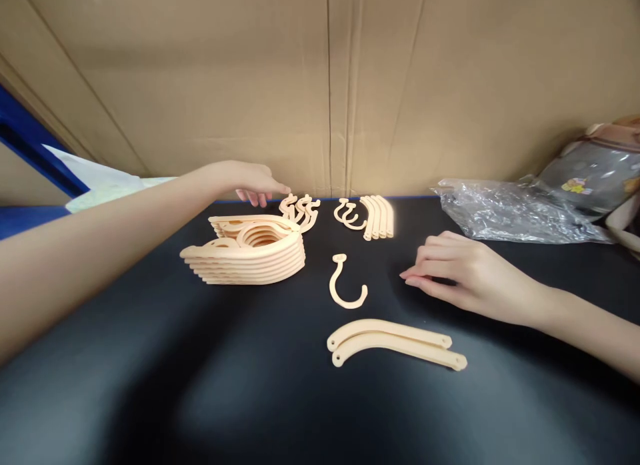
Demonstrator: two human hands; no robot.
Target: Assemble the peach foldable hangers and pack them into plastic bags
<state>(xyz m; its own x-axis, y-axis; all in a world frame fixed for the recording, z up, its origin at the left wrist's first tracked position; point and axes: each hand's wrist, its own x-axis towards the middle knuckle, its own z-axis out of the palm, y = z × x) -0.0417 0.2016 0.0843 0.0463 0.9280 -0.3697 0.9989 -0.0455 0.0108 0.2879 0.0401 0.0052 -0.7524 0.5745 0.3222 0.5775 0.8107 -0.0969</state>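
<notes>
Cream-coloured plastic makes up the stack of folded pieces point(250, 268) at left on the black table point(260, 391), layer nested on layer. The pieces look joined, with curved arms meeting at one end, so this part seems done.

Other parts lie loose. Near, right of the middle, two curved strips point(395, 344) lie side by side, and just beyond them is a single hook point(349, 305), apart and unattached. Farther back, two small hooks point(356, 227) sit beside a row of four curved strips point(383, 218). By the look of it, these are left unjoined. The small cluster of curved parts point(305, 215) behind the stack is too small to tell whether joined or loose.

The left hand point(257, 181) reaches over the far side of the stack; its thumb stands apart from loosely bent fingers, tip close to the cluster, and nothing shows in its grasp. Whether it touches a part, I cannot tell. The right hand point(463, 271) is right of the single hook, well apart from it, fingers drawn narrow; whether anything is pinched there, I cannot tell.

Far right, a clear plastic bag point(515, 211) lies crumpled beside a translucent pouch point(590, 168).
</notes>
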